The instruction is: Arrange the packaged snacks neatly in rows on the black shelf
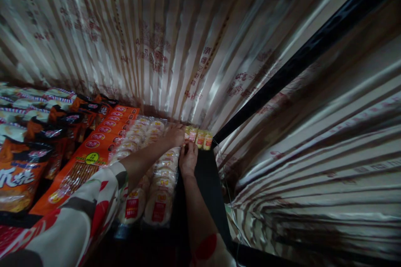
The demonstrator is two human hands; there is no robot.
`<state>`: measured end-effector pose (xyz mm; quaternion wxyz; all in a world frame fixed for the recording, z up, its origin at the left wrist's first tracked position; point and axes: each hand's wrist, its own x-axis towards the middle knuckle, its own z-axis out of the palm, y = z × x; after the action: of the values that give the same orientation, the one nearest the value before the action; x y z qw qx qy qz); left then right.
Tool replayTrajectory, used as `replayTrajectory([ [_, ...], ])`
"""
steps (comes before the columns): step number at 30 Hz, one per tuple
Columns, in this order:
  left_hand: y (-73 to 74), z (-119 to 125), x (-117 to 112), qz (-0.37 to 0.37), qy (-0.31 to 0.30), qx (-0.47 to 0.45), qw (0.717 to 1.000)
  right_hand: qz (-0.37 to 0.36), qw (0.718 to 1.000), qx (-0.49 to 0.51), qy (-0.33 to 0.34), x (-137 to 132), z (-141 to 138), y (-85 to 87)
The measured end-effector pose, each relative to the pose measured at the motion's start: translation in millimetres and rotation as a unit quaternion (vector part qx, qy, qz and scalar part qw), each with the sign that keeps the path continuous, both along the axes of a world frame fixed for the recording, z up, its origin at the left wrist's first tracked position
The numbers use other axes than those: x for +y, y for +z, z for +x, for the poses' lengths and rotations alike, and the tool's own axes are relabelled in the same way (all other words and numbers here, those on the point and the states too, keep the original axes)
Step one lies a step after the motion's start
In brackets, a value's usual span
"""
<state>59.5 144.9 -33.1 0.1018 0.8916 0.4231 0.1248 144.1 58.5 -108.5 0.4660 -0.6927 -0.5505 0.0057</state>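
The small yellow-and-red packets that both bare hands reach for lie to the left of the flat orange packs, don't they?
No. The head view shows the small yellow-and-red packets to the right of the flat orange packs; the left hand and right hand do reach them.

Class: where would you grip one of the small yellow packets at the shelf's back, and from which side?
Probably pinch its top edge from the front: the yellow packets stand side by side against the striped curtain, leaving only top and near face free.
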Motion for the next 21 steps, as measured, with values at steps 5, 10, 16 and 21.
replayTrajectory([
  [5, -0.8, -3, -3, 0.024, 0.023, -0.050, 0.998, -0.011, 1.000, -0.013, -0.008, 0, -1, 0.6],
  [10, -8.6, -5, -2, 0.042, -0.012, -0.074, 0.996, -0.013, 1.000, -0.016, -0.014, 0, -2, 2.9],
  [16, -10.9, -5, -2, 0.043, -0.005, -0.067, 0.997, -0.017, 0.999, -0.030, -0.016, 0, -3, 3.1],
  [21, -9.9, -6, -4, 0.040, -0.004, -0.064, 0.997, 0.006, 1.000, -0.019, -0.019, -3, -1, 6.3],
])
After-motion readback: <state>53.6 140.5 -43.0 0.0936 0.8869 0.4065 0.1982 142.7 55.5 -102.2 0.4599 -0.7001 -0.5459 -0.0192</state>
